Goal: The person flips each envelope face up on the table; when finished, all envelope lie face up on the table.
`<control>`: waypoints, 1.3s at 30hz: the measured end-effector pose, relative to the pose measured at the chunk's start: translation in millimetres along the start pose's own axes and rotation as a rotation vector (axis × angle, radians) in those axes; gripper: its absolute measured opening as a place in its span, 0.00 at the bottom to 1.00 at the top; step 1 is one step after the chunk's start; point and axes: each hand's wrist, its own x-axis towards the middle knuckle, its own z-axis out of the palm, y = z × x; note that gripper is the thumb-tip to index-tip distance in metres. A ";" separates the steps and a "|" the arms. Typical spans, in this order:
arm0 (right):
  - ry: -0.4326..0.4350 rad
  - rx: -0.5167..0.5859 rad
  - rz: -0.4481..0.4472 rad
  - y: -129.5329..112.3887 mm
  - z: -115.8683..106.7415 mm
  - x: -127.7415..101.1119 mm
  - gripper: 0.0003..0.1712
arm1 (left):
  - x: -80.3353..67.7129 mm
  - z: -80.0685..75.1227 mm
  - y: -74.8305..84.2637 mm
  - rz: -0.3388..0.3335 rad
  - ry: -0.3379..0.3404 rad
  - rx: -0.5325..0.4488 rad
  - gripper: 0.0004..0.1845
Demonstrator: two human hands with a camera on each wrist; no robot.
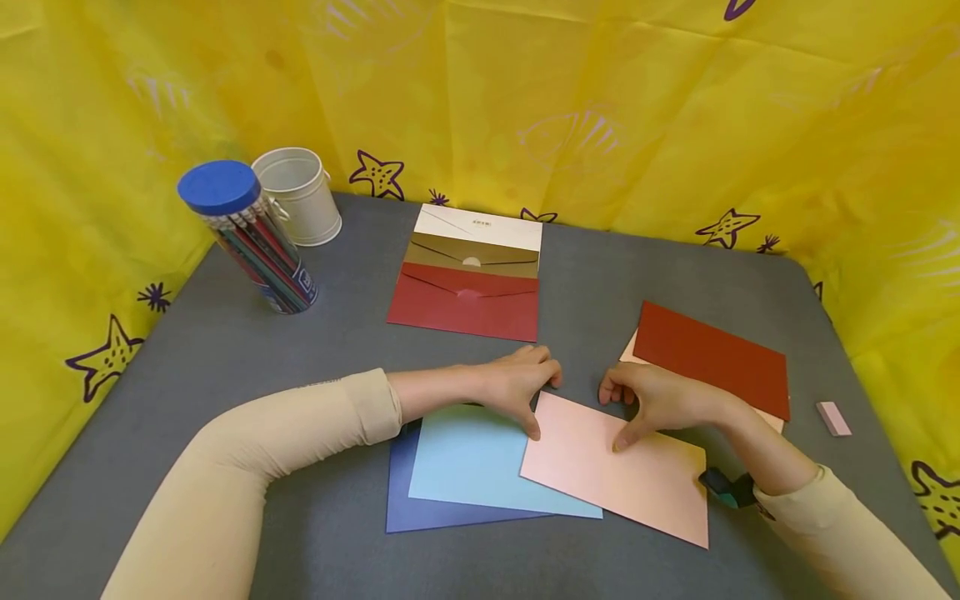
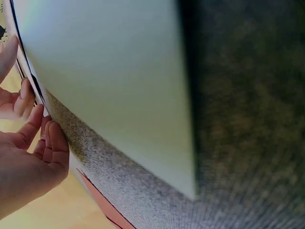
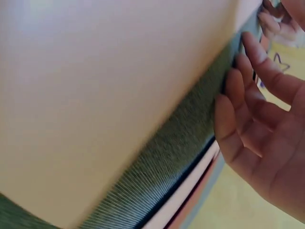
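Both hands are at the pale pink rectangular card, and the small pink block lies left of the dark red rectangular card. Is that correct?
No: in the head view, the small pink block lies right, not left, of the dark red rectangular card. The left hand and right hand are at the pale pink rectangular card.

Readable text: none | white envelope [image 1: 487, 232]: small gold print on its visible part, too small to read | pencil tub [image 1: 261, 254]: pale lettering on blue label [image 1: 305, 282], illegible | left sleeve [image 1: 251, 450]: faint print near cuff, illegible
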 end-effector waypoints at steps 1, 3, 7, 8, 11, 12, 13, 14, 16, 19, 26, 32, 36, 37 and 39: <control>0.015 -0.018 -0.005 -0.6 2.3 -0.5 0.31 | -0.2 1.0 -0.1 -0.001 0.004 0.009 0.34; 0.038 -0.044 -0.003 -2.0 6.6 -1.6 0.31 | -0.2 2.4 -0.1 -0.001 0.005 0.021 0.34; 0.060 -0.095 0.031 -6.2 13.8 -1.3 0.28 | 0.5 2.9 0.2 -0.011 0.002 0.026 0.32; 0.062 -0.106 0.044 -7.2 15.3 -0.5 0.28 | 0.7 3.1 0.1 -0.016 -0.001 0.026 0.31; 0.072 -0.139 0.062 -10.1 16.9 2.7 0.27 | 1.3 3.2 -0.4 -0.033 0.000 0.024 0.32; 0.073 -0.144 0.065 -10.6 16.8 3.8 0.27 | 1.6 3.2 -0.6 -0.036 0.002 0.024 0.32; 0.075 -0.145 0.062 -11.4 16.1 4.5 0.27 | 1.6 3.0 -0.5 -0.037 0.006 0.025 0.32; 0.075 -0.146 0.059 -11.7 15.2 5.0 0.27 | 1.6 2.8 -0.5 -0.033 0.008 0.023 0.32; 0.074 -0.137 0.049 -11.9 13.1 5.7 0.28 | 1.7 2.1 -0.3 -0.027 0.016 0.020 0.32; 0.064 -0.100 0.040 -10.6 10.0 6.1 0.27 | 2.0 -0.1 -0.2 -0.026 0.021 0.011 0.33; 0.057 0.021 0.012 -4.6 1.4 8.1 0.21 | 4.9 -12.7 -7.7 -0.023 0.058 -0.083 0.32; 0.131 0.035 -0.051 -3.8 -7.8 9.6 0.11 | 5.6 -25.7 -23.6 -0.001 0.030 -0.283 0.27; 0.157 0.040 -0.062 -7.3 -14.8 12.8 0.10 | 5.4 -34.4 -33.1 -0.008 0.025 -0.414 0.22; 0.162 0.043 -0.064 -8.4 -16.8 13.7 0.10 | 5.7 -36.6 -35.0 -0.011 0.026 -0.450 0.20; 0.171 0.050 -0.057 -10.2 -20.8 15.9 0.10 | 6.1 -40.3 -38.8 -0.020 0.029 -0.521 0.18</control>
